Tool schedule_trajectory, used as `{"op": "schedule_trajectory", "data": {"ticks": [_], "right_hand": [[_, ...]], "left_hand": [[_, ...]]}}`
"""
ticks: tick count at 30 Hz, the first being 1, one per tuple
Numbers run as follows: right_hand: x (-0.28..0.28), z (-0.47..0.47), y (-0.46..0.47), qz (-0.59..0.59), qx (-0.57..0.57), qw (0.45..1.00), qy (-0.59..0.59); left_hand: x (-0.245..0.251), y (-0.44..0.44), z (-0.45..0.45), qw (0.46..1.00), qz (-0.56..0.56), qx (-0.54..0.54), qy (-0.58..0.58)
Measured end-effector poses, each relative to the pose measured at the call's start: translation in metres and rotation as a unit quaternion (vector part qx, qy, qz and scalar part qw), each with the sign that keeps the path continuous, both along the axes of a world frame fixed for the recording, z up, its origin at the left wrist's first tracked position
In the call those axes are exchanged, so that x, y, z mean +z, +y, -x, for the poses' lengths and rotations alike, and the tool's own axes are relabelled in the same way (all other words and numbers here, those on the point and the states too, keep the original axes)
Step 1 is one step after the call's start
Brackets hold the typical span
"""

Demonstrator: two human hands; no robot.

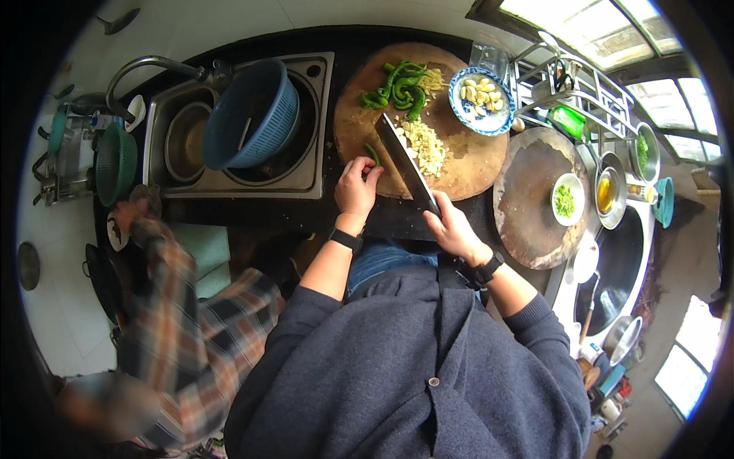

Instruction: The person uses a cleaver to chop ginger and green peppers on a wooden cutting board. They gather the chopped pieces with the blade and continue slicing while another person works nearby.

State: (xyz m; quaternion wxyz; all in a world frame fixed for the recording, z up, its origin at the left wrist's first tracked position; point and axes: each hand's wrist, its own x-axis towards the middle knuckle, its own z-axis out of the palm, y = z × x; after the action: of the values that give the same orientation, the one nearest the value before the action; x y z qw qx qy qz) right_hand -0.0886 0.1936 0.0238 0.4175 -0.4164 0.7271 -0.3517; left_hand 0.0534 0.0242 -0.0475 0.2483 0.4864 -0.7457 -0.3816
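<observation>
My left hand [354, 186] pinches a green chili pepper [373, 154] near the front left of a round wooden chopping board [476, 172]. In my right hand [456, 226] is the handle of a cleaver [404, 158], its blade slanting up and left across the board. Chopped garlic [427, 149] lies in a heap just right of the blade. Behind it are several whole green chili peppers [401, 86] and a small pile of pale yellow shreds [434, 79]. A blue-and-white bowl [453, 109] of peeled garlic cloves [481, 94] rests at the board's back right.
To the left, a blue plastic basket [252, 115] sits over the steel sink [318, 143]. A second round board [522, 212] on the right bears a white bowl [567, 217] of chopped greens. Beside me on the left stands a person in a plaid shirt [178, 310]. A metal rack [596, 86] occupies the right corner.
</observation>
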Motion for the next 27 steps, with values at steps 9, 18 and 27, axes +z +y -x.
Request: {"op": "schedule_trajectory", "data": {"ticks": [9,18,27], "right_hand": [[0.01,-0.016,-0.004,0.003,0.021,0.999,0.034],[0.029,-0.007,0.0,-0.012,0.076,0.996,0.037],[0.012,-0.013,-0.011,-0.056,0.036,0.998,0.016]], "left_hand": [[-0.003,-0.001,0.011,0.998,-0.024,0.046,-0.036],[-0.01,-0.005,0.009,0.997,-0.044,0.062,-0.034],[-0.015,-0.002,0.007,0.998,0.001,0.052,0.031]]}}
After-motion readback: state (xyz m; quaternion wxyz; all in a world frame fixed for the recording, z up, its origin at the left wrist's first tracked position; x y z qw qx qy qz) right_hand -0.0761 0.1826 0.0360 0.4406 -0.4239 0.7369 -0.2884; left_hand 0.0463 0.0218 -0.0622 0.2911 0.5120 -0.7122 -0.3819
